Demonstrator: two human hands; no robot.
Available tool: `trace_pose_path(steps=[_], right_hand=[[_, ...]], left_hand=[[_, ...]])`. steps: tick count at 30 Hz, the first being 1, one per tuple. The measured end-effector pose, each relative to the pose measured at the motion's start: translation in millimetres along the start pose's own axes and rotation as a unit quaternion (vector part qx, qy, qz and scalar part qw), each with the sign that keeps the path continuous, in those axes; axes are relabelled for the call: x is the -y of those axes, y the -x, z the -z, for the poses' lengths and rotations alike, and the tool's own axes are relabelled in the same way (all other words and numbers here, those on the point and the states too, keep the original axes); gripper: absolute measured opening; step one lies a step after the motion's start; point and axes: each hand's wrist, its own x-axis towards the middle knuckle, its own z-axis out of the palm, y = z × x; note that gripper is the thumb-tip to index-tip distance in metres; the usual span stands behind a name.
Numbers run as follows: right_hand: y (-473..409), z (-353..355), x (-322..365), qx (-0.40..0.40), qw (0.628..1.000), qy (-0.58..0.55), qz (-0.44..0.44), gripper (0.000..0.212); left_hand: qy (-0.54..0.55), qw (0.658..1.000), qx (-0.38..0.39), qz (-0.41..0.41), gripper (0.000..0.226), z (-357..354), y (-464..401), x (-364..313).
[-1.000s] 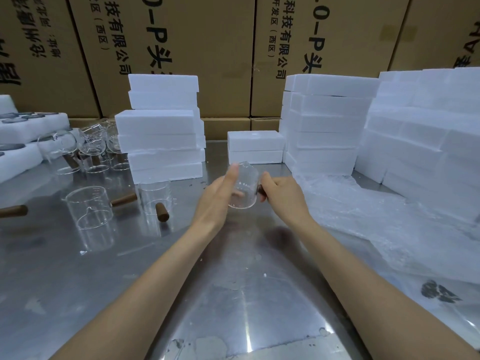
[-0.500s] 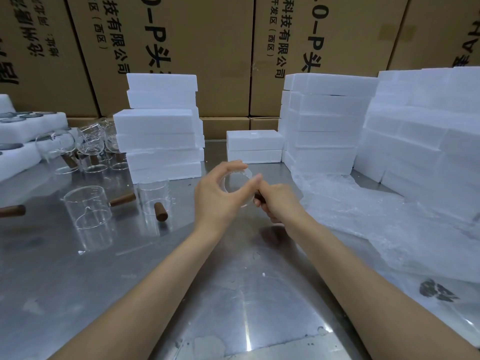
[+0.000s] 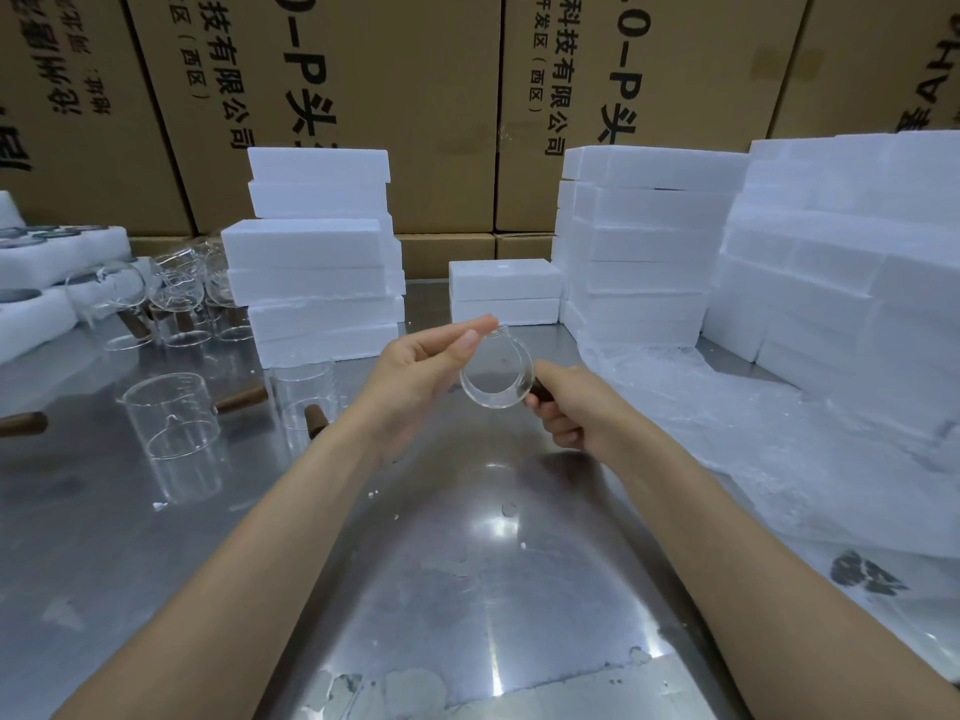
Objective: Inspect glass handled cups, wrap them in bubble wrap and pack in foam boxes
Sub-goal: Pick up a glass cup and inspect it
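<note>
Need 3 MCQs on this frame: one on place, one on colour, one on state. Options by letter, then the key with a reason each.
1. Where does the bubble wrap lie?
A. on the steel table, to the person's right
B. on top of the left foam stack
C. inside a cardboard carton

2. What colour is the handle of the held glass cup?
A. white
B. dark brown
C. green

3. How is the held glass cup handled?
A. it stands alone on the table
B. the right hand grips its handle while the left hand's fingertips touch its rim
C. it is already wrapped

Key:
1 A: the crinkled clear sheet spreads over the table in front of the right foam boxes.
2 B: a dark brown stub shows between the cup and the right hand.
3 B: the right hand's fingers curl round the handle, the left hand has straight fingers at the rim, and the cup is bare glass, in the air.
</note>
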Motion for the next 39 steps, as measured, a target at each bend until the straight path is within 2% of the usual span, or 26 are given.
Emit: trace_pose_path(steps=[4,7,10,14,18,22,27,31,37,39], right_hand=[[-1,4,-2,0.036,0.998,-0.031,-0.037,0.036],[-1,5,-2,0.055,0.996,-0.048,-0.053,0.036],[0,5,-1,0.059,0.995,-0.050,-0.057,0.034],[0,2,-1,0.040,0.997,-0.039,-0.056,0.034],[-1,-2,-2,0.007,0.998,-0.026,-0.052,0.043],[1,-5,-2,-0.019,0.999,0.001,-0.032,0.034],[3,-12,0,-0.041,0.998,0.043,0.014,0.034],[4,-13,3,-0.070,0.995,0.050,0.043,0.037],[0,-12,0,-0.179,0.961,0.121,0.175,0.053],[0,-13,-1,-0.222,0.939,0.156,0.213,0.054]], left_hand=[[-0.021,0.998,0.051,0.010,0.043,7,2,-1],[-0.030,0.996,0.082,0.006,0.063,9,3,-2],[-0.057,0.995,0.085,-0.005,0.071,7,1,0],[-0.129,0.989,0.044,-0.050,0.066,-1,0,8],[-0.205,0.973,-0.026,-0.106,0.064,-12,1,17],[-0.241,0.958,-0.107,-0.112,0.055,-20,3,22],[-0.182,0.961,-0.190,-0.086,0.023,-24,2,24],[-0.078,0.977,-0.196,-0.040,0.009,-21,-4,19],[0.004,0.987,-0.162,0.011,0.015,-7,-8,16],[0.017,0.992,-0.110,0.057,0.037,-5,-7,17]])
